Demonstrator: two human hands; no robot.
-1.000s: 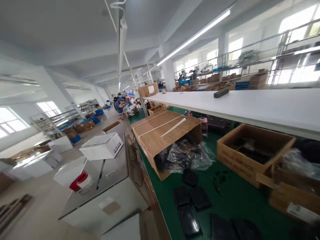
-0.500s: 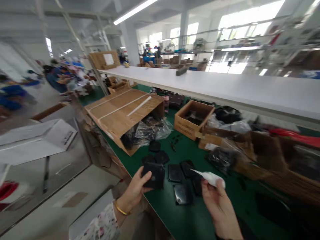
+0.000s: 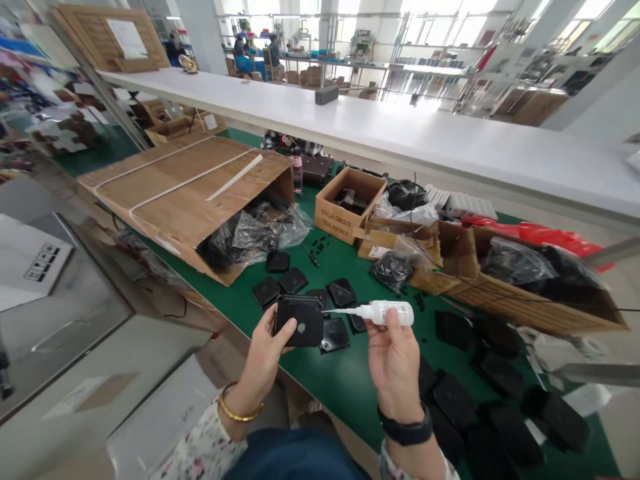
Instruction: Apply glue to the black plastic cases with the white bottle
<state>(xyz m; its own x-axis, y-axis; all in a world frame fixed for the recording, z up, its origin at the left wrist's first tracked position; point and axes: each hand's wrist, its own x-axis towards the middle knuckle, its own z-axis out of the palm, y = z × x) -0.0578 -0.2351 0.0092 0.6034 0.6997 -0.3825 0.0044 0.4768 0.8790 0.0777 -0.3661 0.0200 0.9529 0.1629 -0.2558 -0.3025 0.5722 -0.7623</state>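
Between thumb and fingers, my left hand [image 3: 267,343] grips a square black plastic part [image 3: 307,327] with a round mark on its face, held up over the table's front edge. My right hand [image 3: 395,357] is closed around a white glue bottle [image 3: 393,312] lying sideways. Its long thin nozzle [image 3: 345,311] points left, and the tip is at the right edge of the black part; whether they touch I cannot tell. Beneath and behind them, several similar black parts [image 3: 334,335] lie on the green table [image 3: 310,380].
A large cardboard box [image 3: 175,193] on its side holds plastic-wrapped items. Behind stands a smaller open carton [image 3: 345,203]. Long cardboard trays [image 3: 540,300] with bagged parts line the right. Dark parts [image 3: 500,427] lie front right. A white shelf [image 3: 380,127] crosses above the table.
The view has swung right and down. My right hand has brought the bottle leftward, so its nozzle tip now meets the black part's edge in view. Both hands keep their hold.
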